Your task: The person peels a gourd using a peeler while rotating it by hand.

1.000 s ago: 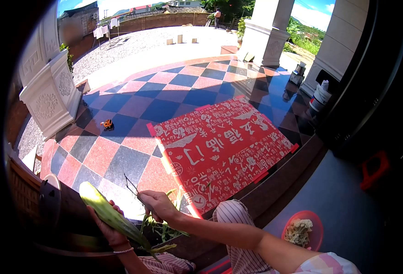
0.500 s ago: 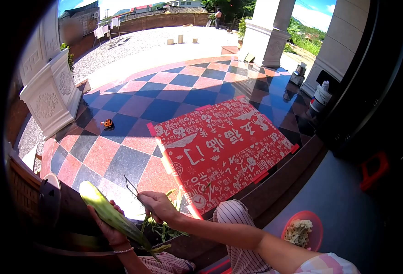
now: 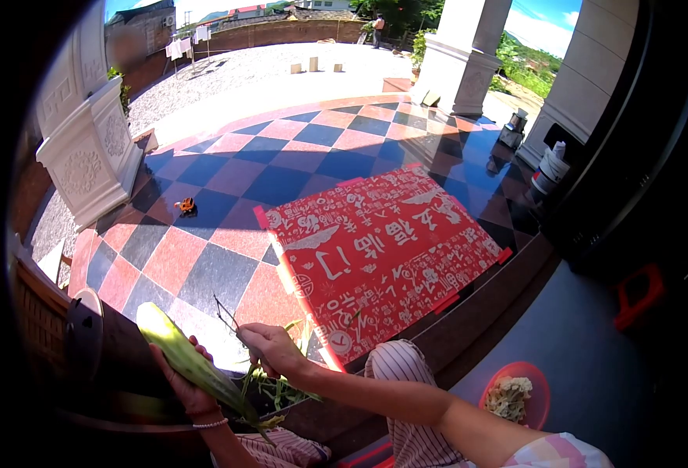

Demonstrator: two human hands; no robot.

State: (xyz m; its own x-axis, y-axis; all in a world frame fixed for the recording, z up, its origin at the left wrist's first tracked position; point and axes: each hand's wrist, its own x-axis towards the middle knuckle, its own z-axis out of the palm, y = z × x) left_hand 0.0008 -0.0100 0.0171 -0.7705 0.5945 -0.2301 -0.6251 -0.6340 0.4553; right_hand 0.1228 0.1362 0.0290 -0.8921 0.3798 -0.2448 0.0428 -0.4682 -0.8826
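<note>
My left hand (image 3: 180, 386) is wrapped round a long green gourd (image 3: 188, 360) from below. The gourd is tilted, its pale, smooth end up to the left and its darker end down to the right. Closed round the handle of a peeler (image 3: 225, 313), my right hand (image 3: 272, 349) is just right of the gourd. The peeler's forked head points up and stands apart from the gourd. Green peelings (image 3: 281, 392) lie below my right hand, partly hidden by my forearm.
A red mat (image 3: 387, 257) with white characters covers part of the checkered floor (image 3: 219, 277). To the right are a red bowl (image 3: 545, 396) with pale green pieces and a red stool (image 3: 642, 292). A dark cylindrical container (image 3: 86, 335) stands at left. Far off, a person (image 3: 378, 30) stands outdoors.
The view has shifted slightly. Both hands keep their holds on the gourd and the peeler, with almost no movement between them.
</note>
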